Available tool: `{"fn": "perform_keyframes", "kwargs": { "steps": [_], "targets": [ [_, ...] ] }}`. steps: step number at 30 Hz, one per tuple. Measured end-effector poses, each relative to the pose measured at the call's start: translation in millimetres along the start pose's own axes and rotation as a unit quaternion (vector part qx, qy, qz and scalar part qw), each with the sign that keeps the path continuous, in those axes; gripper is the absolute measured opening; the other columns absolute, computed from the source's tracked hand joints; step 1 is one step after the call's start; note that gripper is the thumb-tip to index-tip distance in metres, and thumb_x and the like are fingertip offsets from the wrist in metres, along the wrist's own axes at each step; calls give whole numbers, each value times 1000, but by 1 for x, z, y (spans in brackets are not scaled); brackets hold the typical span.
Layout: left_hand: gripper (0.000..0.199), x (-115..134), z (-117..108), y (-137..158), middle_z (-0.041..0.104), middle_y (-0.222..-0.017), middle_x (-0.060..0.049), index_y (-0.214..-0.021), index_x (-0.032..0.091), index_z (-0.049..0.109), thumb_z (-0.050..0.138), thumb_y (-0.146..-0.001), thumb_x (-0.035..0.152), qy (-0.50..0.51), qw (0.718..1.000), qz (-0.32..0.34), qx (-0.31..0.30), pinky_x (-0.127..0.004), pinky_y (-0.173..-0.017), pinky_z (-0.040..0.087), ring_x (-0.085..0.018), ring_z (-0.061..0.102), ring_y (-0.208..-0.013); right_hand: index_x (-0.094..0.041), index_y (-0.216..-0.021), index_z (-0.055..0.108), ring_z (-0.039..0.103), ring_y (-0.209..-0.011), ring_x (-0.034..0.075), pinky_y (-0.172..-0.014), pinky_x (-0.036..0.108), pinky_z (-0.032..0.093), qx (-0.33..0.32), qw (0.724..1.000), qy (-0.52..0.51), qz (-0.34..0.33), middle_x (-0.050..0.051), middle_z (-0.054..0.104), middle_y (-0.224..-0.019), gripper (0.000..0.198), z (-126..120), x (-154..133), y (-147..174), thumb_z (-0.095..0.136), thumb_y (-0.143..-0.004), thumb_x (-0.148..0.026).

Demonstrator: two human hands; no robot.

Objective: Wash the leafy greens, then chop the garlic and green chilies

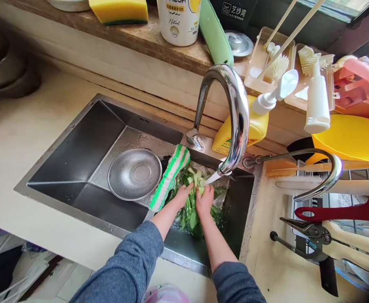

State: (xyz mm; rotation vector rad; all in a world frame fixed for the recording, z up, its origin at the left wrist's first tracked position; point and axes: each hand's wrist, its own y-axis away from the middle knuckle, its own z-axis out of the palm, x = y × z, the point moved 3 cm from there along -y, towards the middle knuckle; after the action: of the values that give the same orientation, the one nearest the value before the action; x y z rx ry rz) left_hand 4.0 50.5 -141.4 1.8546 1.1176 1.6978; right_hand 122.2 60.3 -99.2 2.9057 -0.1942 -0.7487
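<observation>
Both my hands are down in the right part of a steel sink, holding a bunch of leafy green vegetables. My left hand grips the pale stems from the left. My right hand grips them from the right. Water runs from the curved chrome tap onto the stems between my hands. The dark leaves hang down below my wrists. Grey sleeves cover both forearms.
A round metal strainer lies in the sink's left basin. A green-and-white striped cloth hangs over the divider. A yellow soap bottle stands behind the tap. Brushes, scissors and red-handled tools crowd the right counter.
</observation>
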Motion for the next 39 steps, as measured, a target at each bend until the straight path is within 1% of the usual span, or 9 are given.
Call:
{"fn": "perform_keyframes", "kwargs": {
  "steps": [5, 11, 14, 17, 22, 27, 30, 34, 39],
  "targets": [
    [61, 14, -1, 16, 48, -127, -20, -131, 14, 39, 53, -79, 43, -281, 949, 125, 65, -42, -94, 35, -33, 42, -120, -17, -141, 22, 20, -125, 39, -92, 56, 26, 54, 992, 107, 49, 18, 21, -141, 74, -10, 31, 1, 36, -80, -58],
    [54, 9, 13, 15, 31, -142, -12, -136, 29, 33, 47, -84, 30, -482, 847, 223, 37, -52, -106, 11, -32, 13, -135, -24, -139, 29, 11, -131, 38, -95, 61, 20, -95, 970, 219, -34, 13, 22, -144, 57, 32, 26, 4, 33, -86, -46],
    [51, 11, 10, 14, 31, -141, -15, -134, 25, 38, 44, -84, 36, -502, 845, 185, 25, -53, -103, 18, -35, 19, -132, -22, -139, 28, 12, -131, 37, -97, 61, 17, -82, 969, 232, -18, 14, 22, -145, 57, 27, 23, 3, 32, -88, -45],
    [51, 15, 4, 24, 28, -143, -12, -136, 28, 34, 41, -85, 27, -506, 828, 238, 29, -51, -104, 17, -31, 21, -132, -22, -139, 27, 8, -133, 35, -99, 61, 12, -65, 970, 227, -58, 12, 16, -148, 55, 20, 17, 13, 28, -89, -44],
    [54, 9, -1, 31, 22, -147, -6, -135, 29, 33, 44, -83, 22, -557, 787, 265, -4, -54, -106, 10, -28, 15, -134, -30, -132, 41, 22, -129, 33, -100, 56, 15, -151, 957, 224, -110, 7, 27, -144, 47, 25, 24, 21, 35, -87, -43],
    [49, 35, 3, 35, 34, -141, -6, -133, 28, 36, 39, -85, 22, -542, 772, 331, 32, -50, -105, 19, -25, 28, -129, -23, -119, 55, 34, -120, 27, -97, 45, 26, -8, 985, 138, -103, 11, 40, -133, 40, -2, 22, -8, 30, -89, -35],
    [54, 57, 7, 21, 24, -146, -6, -135, 31, 32, 46, -83, 28, -517, 768, 369, 78, -50, -107, 15, -27, 19, -132, -21, -129, 44, 26, -125, 30, -97, 48, 25, 47, 988, 132, -67, 13, 36, -134, 47, -9, 22, -40, 34, -87, -41],
    [55, 61, 13, -11, 20, -147, -7, -135, 27, 34, 47, -82, 32, -517, 790, 320, 77, -53, -107, 12, -30, 14, -134, -22, -132, 40, 22, -127, 33, -99, 54, 18, -62, 983, 172, -24, 13, 29, -140, 51, 8, 31, -71, 34, -86, -43],
    [49, 43, 10, 4, 21, -147, -8, -134, 24, 37, 40, -86, 34, -532, 778, 331, 41, -54, -108, 3, -28, 9, -136, -21, -141, 22, 14, -131, 34, -99, 59, 16, -42, 981, 188, -16, 14, 15, -146, 59, 8, 28, -33, 23, -88, -47]
  ]
}}
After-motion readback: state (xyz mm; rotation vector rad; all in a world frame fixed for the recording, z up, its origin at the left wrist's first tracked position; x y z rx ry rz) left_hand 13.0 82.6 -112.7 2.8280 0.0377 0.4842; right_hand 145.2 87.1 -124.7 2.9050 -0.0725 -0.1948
